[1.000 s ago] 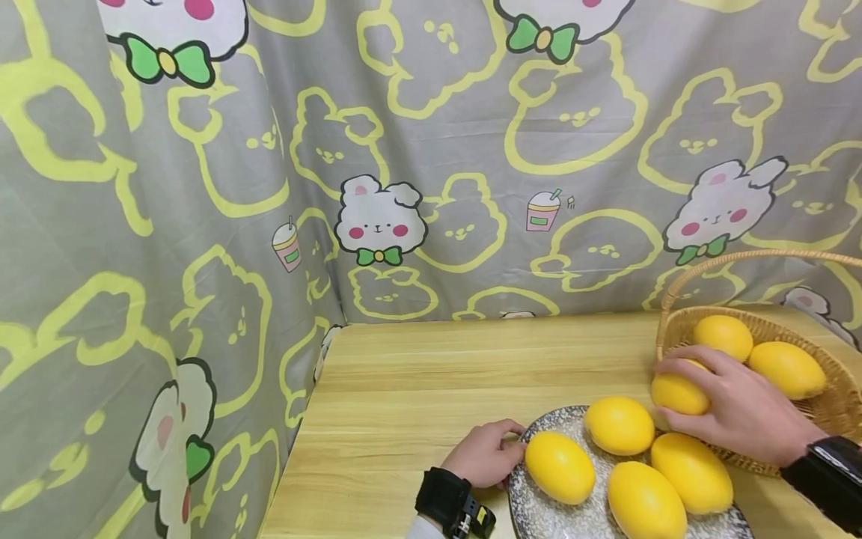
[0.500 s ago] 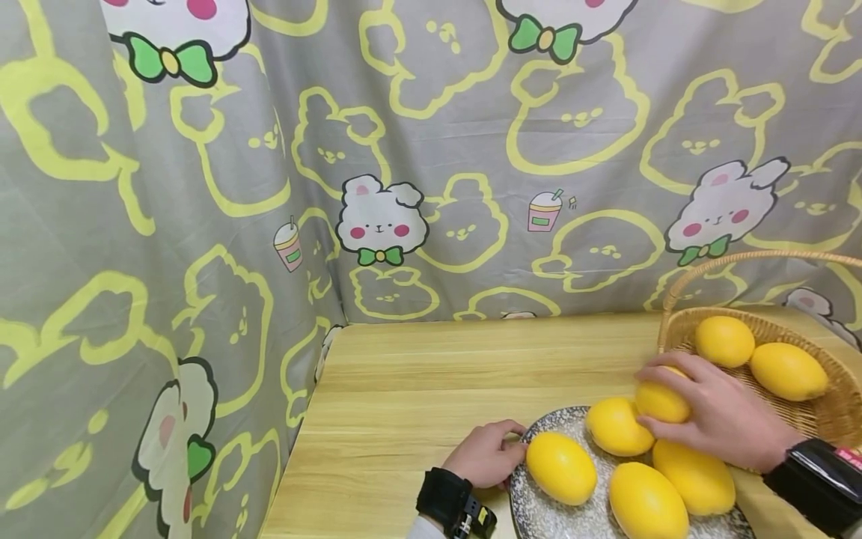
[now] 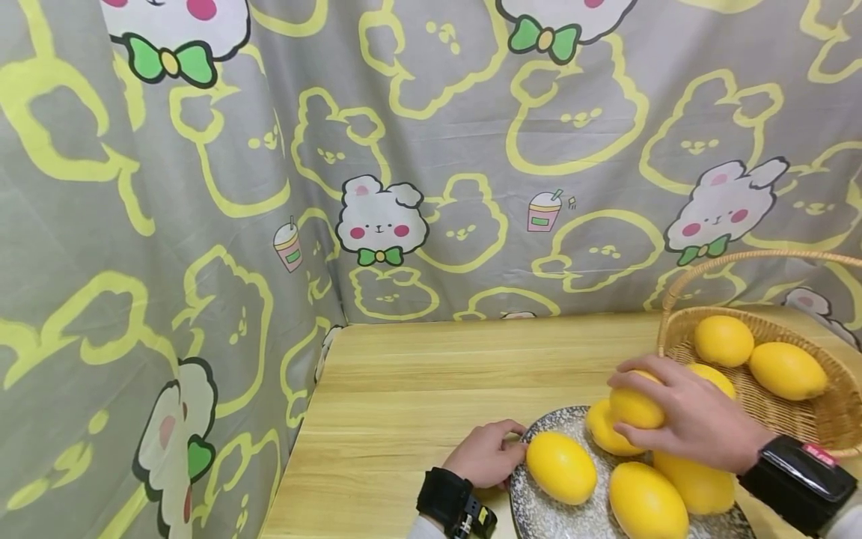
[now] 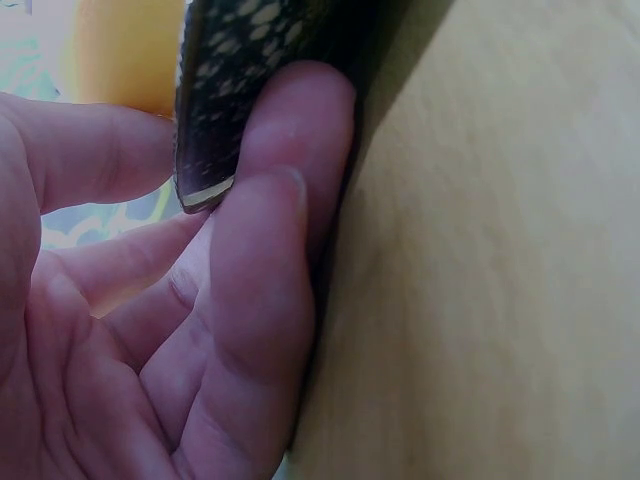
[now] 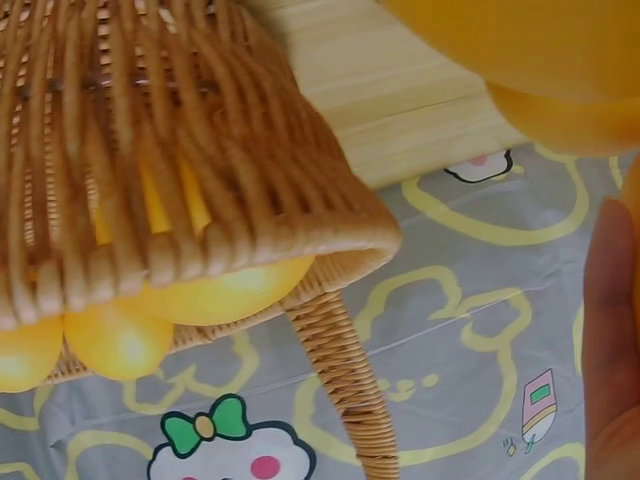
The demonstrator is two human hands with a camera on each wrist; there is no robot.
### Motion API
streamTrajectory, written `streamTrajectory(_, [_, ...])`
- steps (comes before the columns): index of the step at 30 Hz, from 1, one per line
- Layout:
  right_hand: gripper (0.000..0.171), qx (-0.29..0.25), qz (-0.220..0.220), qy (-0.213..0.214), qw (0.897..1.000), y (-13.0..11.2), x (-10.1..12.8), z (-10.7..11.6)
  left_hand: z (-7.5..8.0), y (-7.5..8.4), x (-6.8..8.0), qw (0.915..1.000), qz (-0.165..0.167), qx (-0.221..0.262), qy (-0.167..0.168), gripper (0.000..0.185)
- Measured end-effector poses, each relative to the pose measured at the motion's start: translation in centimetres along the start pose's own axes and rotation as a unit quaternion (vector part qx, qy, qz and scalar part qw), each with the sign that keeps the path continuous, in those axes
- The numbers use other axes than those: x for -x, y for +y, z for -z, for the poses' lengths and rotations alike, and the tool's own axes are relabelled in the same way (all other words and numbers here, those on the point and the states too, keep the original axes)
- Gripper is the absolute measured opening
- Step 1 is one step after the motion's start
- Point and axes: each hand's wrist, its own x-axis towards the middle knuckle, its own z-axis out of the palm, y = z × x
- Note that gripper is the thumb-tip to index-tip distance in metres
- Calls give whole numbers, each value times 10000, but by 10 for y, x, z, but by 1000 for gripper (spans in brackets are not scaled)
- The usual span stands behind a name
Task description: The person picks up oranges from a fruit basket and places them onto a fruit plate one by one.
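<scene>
- Curtain (image 3: 431, 142) with cartoon print spans the upper frame.
- Tabletop (image 3: 404, 382), pale and wood-grained, fills the lower middle.
- Basket (image 3: 798, 415), far right, holds yellow fruits (image 3: 788, 370).
- Plate (image 3: 582, 513), lower right, bears four more fruits (image 3: 561, 468); our left fingers (image 4: 270, 240) pinch its rim.
- Held fruit (image 3: 636, 403), over the plate, sits in our curled right fingers (image 3: 648, 366); we judge this a placing step, needing a free gap.

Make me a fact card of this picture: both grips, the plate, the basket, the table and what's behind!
Left grip: holding the edge of the speckled plate
Right grip: holding one yellow fruit; whether it touches another is unclear
On plate: four fruits
Basket: woven, with a handle; three basket fruits showing, one partly hidden
Table: pale wood grain
Behind: grey cloth with cartoon animals
</scene>
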Motion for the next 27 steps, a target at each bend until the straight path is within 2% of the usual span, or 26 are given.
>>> streamTrajectory(16, [57,-150,31,-101,9998,-18,-9,-10,0,-1,0,10000,-41,-35,-15,34])
streamTrajectory(27, [53,-304,332,-70,9990,-32,-19,-20,-1,-1,-1,10000,-70,-35,20,33])
